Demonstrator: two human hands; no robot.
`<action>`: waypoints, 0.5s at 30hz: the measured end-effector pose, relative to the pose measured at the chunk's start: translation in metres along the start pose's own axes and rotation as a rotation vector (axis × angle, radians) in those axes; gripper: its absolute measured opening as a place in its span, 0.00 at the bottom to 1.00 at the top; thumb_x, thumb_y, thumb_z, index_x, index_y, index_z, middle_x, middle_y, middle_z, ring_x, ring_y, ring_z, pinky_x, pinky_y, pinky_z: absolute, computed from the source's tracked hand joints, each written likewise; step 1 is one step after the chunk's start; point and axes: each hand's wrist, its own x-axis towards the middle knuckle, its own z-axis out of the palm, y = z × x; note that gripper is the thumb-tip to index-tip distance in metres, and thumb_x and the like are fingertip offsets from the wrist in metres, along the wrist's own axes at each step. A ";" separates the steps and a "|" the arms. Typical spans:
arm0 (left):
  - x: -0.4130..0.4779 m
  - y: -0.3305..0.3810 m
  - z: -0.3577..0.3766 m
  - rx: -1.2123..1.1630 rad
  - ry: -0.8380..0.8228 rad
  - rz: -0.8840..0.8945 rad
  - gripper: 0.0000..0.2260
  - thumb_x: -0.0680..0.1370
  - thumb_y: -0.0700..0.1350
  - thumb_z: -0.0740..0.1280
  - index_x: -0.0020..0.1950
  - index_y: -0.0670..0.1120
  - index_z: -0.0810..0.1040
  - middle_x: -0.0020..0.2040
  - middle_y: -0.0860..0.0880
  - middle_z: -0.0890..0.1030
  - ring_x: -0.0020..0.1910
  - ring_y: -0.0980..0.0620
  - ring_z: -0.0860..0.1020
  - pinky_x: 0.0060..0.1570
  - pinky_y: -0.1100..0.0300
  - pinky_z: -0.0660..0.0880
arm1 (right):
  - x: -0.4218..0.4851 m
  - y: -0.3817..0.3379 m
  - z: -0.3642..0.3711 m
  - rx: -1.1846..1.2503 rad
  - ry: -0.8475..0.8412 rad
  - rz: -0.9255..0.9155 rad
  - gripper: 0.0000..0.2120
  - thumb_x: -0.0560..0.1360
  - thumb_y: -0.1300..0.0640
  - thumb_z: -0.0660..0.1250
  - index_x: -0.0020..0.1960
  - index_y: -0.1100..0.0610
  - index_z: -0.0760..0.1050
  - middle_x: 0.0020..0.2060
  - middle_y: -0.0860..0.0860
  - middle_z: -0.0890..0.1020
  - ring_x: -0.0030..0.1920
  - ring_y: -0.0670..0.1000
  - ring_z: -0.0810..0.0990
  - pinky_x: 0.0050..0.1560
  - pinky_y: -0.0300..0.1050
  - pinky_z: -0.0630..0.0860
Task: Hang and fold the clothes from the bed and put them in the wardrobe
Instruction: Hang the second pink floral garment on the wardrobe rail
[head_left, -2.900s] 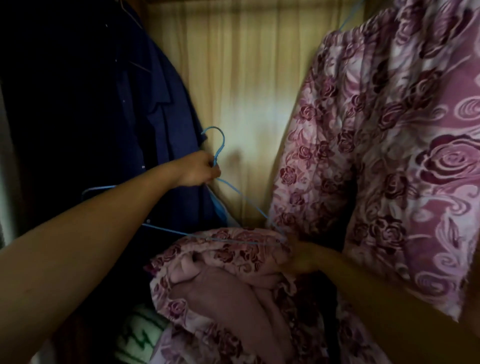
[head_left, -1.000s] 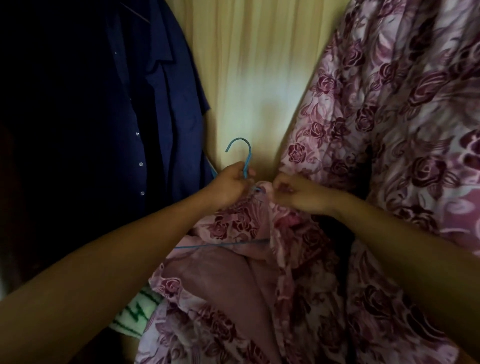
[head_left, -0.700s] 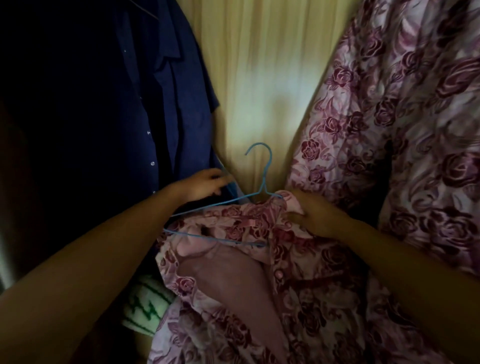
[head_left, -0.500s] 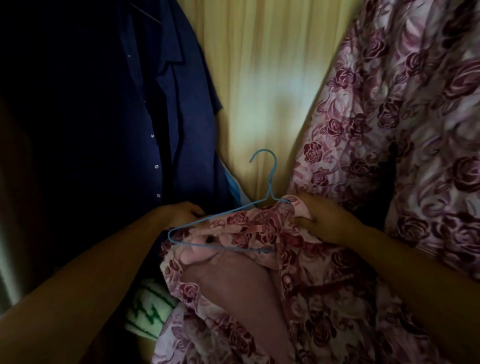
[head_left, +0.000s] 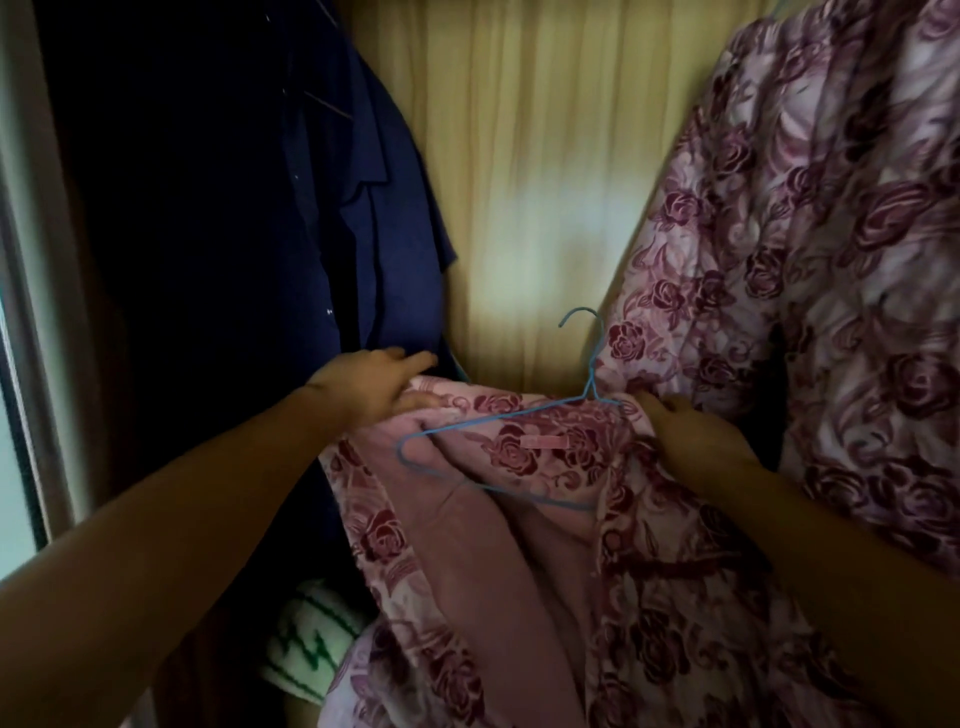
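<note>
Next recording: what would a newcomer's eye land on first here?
A blue wire hanger sits partly tucked into a pink rose-print garment at the centre, with the left hand and right hand gripping the fabric on either side. A hanging rose-print dress fills the right, and a navy shirt hangs in shadow at the left.

Dim, slightly blurred; warm light on the wardrobe back (head_left: 524, 218), deep shadow left.

dim light; yellow wood-grain back panel (head_left: 540, 171), brighter mid-height; grey frame (head_left: 36, 322) left.
</note>
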 end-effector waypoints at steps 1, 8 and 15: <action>-0.001 0.001 -0.006 -0.007 -0.038 0.020 0.39 0.71 0.76 0.56 0.77 0.61 0.53 0.66 0.46 0.74 0.60 0.40 0.77 0.53 0.49 0.76 | -0.001 0.001 0.000 0.005 -0.014 0.021 0.34 0.79 0.48 0.63 0.80 0.43 0.50 0.67 0.59 0.70 0.54 0.64 0.81 0.50 0.54 0.79; -0.007 0.003 -0.032 0.334 -0.205 -0.107 0.22 0.78 0.51 0.63 0.70 0.54 0.61 0.62 0.46 0.77 0.61 0.41 0.75 0.52 0.45 0.77 | -0.007 -0.007 -0.022 -0.227 0.162 0.107 0.26 0.83 0.51 0.53 0.80 0.42 0.52 0.62 0.58 0.74 0.45 0.59 0.83 0.37 0.47 0.72; -0.004 0.026 -0.103 0.024 -0.194 -0.217 0.16 0.75 0.49 0.66 0.60 0.47 0.70 0.57 0.44 0.79 0.51 0.43 0.80 0.48 0.51 0.77 | 0.011 -0.027 -0.071 -0.141 0.222 0.103 0.24 0.83 0.54 0.54 0.78 0.45 0.55 0.64 0.60 0.69 0.51 0.64 0.82 0.45 0.52 0.77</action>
